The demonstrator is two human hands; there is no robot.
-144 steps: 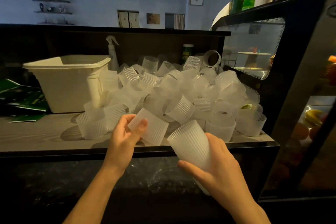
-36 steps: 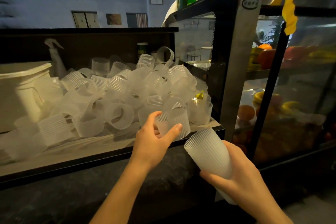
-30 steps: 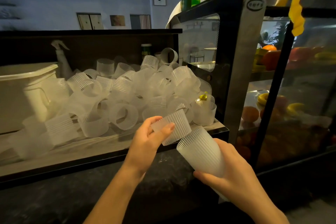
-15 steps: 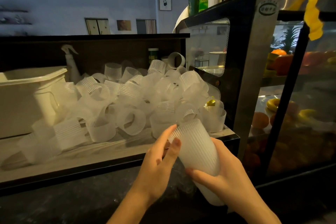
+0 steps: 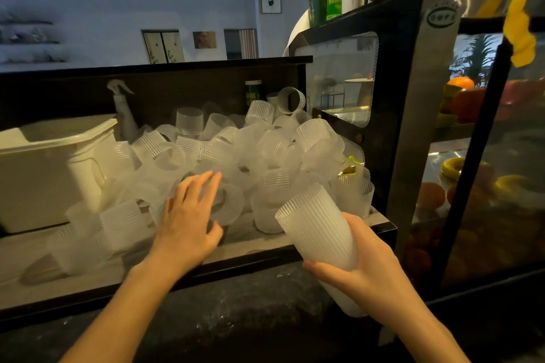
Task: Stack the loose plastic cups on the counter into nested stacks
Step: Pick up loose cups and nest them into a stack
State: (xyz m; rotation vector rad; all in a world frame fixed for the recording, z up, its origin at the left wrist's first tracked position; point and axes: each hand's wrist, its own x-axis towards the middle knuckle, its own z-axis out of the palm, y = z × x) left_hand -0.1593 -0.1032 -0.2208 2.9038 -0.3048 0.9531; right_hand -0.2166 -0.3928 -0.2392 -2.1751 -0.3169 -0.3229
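Left hand [image 5: 188,221] reaches, fingers spread wide and empty, into the cup pile [image 5: 236,153].
Right hand [image 5: 368,268] holds the stack [image 5: 320,233] near the pile, mouth tipped up, ready for another cup.

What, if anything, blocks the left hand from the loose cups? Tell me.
Nothing visible does. The left hand reaches with fingers spread, directly over the pile of loose cups; the right hand holds the nested stack off to the side.

Your left hand [image 5: 188,224] has let go of the nested stack [image 5: 321,242] and now reaches, fingers spread, into the cup pile [image 5: 236,153].
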